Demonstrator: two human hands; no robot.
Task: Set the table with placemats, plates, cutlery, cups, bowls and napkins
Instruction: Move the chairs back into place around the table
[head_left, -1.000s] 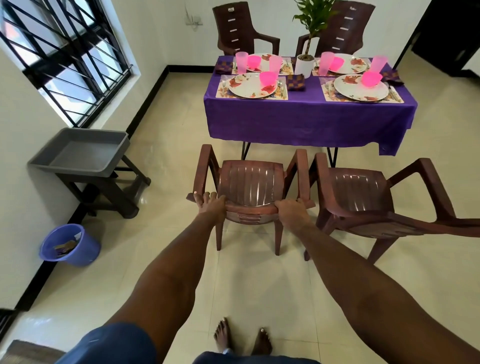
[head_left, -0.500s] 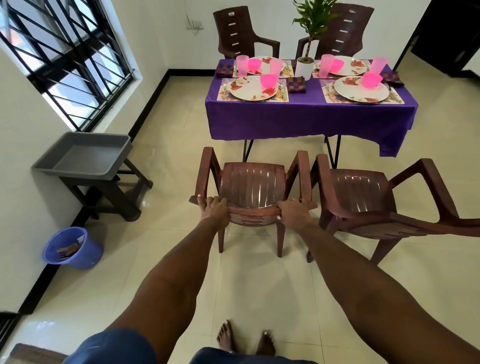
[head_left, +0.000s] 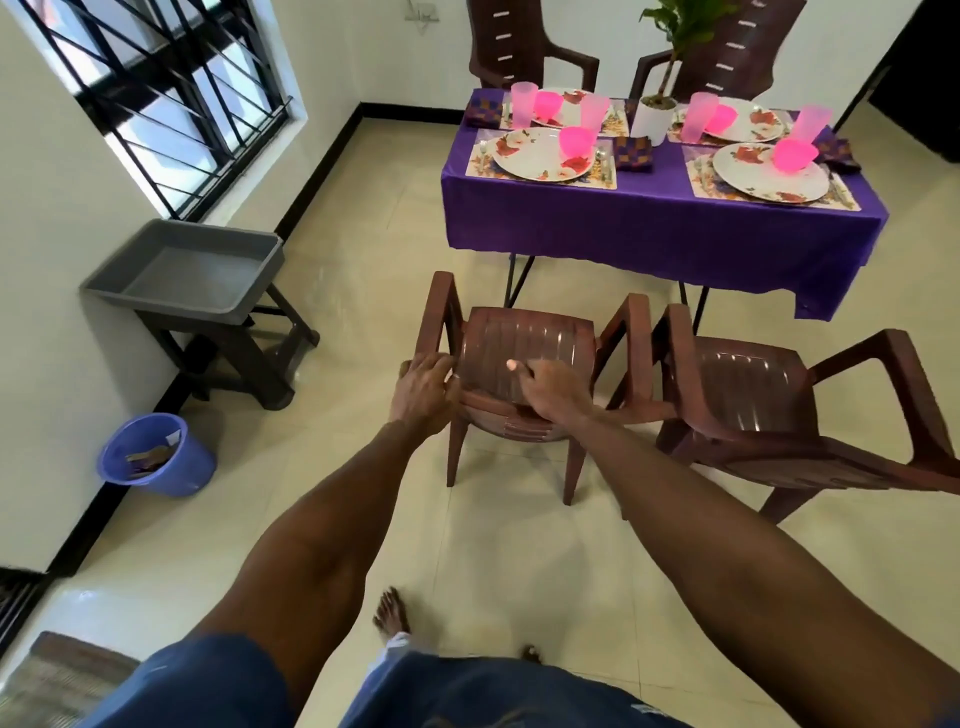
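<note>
The purple-clothed table (head_left: 660, 234) carries several placemats, floral plates (head_left: 543, 154), pink cups (head_left: 522, 104), pink bowls (head_left: 577, 142), cutlery and patterned napkins (head_left: 632, 153). In front of it stands a brown plastic chair (head_left: 524, 345), its back toward me. My left hand (head_left: 422, 389) rests on the left corner of the chair's top rail with its fingers stretched out. My right hand (head_left: 553, 387) lies over the middle of that rail, fingers bent loosely and thumb sticking out; it holds nothing else.
A second brown chair (head_left: 748, 395) stands close on the right, two more behind the table. A potted plant (head_left: 653, 117) sits mid-table. At the left wall are a grey tub on a dark stand (head_left: 187, 270) and a blue bucket (head_left: 156, 454).
The chair stands closer to the table. Both hands gripped the rail's corners before; the left has loosened, and the right has slid from the right corner to the middle.
</note>
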